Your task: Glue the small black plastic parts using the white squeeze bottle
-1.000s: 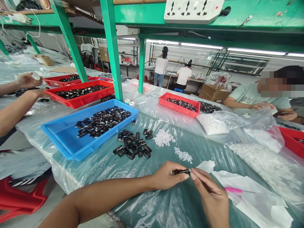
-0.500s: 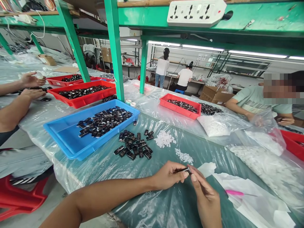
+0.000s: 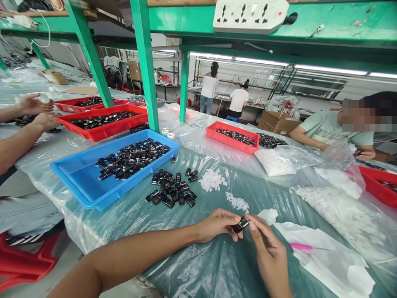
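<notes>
Low over the table's front, my left hand (image 3: 217,225) pinches a small glossy black rectangular part (image 3: 240,224) between thumb and fingers. The thumb and forefinger of my right hand (image 3: 269,252) close on the part's right end; whether a smaller piece is between those fingertips I cannot tell. Just beyond the hands are a pile of tiny white pieces (image 3: 237,202) and a pile of larger white pieces (image 3: 212,180). Loose black parts (image 3: 172,189) of the same kind lie to their left. A blue tray (image 3: 72,188) behind these holds many more.
A pink-handled pointed tool (image 3: 301,246) lies on white paper (image 3: 333,265) at right. Bags of white pieces (image 3: 344,215) lie beyond it. Red trays (image 3: 232,144) stand farther back. A green post (image 3: 144,66) rises behind the blue tray. Co-workers sit left and right (image 3: 322,128).
The black part has turned in my fingers, so its broad glossy face now shows rather than its narrow edge. The whole view has shifted slightly.
</notes>
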Demonstrator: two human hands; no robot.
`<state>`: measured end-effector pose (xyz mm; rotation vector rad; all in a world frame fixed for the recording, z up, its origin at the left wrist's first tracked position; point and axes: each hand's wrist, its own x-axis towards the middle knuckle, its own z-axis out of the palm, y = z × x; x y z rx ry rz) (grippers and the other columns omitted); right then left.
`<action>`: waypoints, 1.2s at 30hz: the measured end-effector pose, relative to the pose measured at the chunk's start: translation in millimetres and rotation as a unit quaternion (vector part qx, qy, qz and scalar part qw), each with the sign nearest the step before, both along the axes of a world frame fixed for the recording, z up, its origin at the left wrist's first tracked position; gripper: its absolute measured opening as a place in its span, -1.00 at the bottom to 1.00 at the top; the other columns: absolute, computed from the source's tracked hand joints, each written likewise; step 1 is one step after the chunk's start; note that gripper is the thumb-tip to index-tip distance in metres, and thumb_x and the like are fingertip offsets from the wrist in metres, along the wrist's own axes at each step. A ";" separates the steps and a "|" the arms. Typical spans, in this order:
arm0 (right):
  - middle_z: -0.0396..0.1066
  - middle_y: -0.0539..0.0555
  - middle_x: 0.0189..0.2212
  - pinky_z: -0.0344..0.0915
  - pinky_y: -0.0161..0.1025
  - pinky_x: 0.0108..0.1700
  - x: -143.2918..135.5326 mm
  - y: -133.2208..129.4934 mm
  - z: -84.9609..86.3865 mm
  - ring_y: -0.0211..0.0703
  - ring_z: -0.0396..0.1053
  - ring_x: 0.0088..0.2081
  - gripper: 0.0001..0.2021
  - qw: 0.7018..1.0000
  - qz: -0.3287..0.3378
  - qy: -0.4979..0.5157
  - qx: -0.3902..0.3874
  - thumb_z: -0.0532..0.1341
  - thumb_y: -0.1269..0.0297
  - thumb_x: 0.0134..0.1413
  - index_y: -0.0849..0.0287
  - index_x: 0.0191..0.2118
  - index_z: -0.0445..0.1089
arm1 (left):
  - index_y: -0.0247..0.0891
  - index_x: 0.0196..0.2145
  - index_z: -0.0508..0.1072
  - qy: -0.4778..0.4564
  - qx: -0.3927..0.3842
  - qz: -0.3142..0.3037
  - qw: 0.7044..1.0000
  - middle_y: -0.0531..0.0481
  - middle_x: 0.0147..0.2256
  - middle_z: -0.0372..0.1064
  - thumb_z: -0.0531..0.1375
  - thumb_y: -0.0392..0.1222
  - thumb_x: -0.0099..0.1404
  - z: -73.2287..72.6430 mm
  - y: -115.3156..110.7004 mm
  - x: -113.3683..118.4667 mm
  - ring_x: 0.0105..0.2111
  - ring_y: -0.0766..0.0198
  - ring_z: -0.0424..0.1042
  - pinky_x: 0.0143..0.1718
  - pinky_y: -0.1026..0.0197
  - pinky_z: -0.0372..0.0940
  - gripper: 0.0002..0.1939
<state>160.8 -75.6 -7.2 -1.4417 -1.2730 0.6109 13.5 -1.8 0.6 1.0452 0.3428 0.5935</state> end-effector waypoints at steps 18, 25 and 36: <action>0.02 -0.01 0.22 -0.15 -0.05 0.22 3.1 15.0 -18.3 -0.11 -0.10 0.23 -0.52 0.992 0.046 -0.064 -0.094 -0.01 0.05 0.17 -0.01 0.19 0.07 | -0.47 -0.26 0.46 0.026 -0.044 0.194 0.980 -0.05 -0.52 0.33 0.19 0.02 0.15 -2.4 10.1 -0.7 -0.57 0.40 0.30 -0.41 0.29 0.20 -0.58; 0.09 0.11 0.16 0.01 -0.06 0.16 20.8 24.8 -26.5 -0.10 0.03 0.17 -0.53 0.974 0.015 -0.209 -0.086 -0.10 0.06 0.20 0.14 0.13 0.18 | -0.46 -0.27 0.46 0.038 -0.024 0.187 0.981 -0.06 -0.51 0.33 0.17 0.01 0.19 -1.6 8.3 -1.3 -0.59 0.40 0.30 -0.40 0.26 0.22 -0.60; 0.26 0.23 0.03 0.00 0.05 0.13 25.2 29.0 -27.1 0.07 0.12 0.08 -0.56 0.952 0.001 -0.302 -0.052 -0.05 0.16 0.16 0.30 0.00 0.36 | -0.45 -0.22 0.48 0.043 0.005 0.166 0.985 -0.07 -0.49 0.35 0.16 0.02 0.19 1.2 6.3 -2.5 -0.59 0.40 0.29 -0.39 0.27 0.22 -0.58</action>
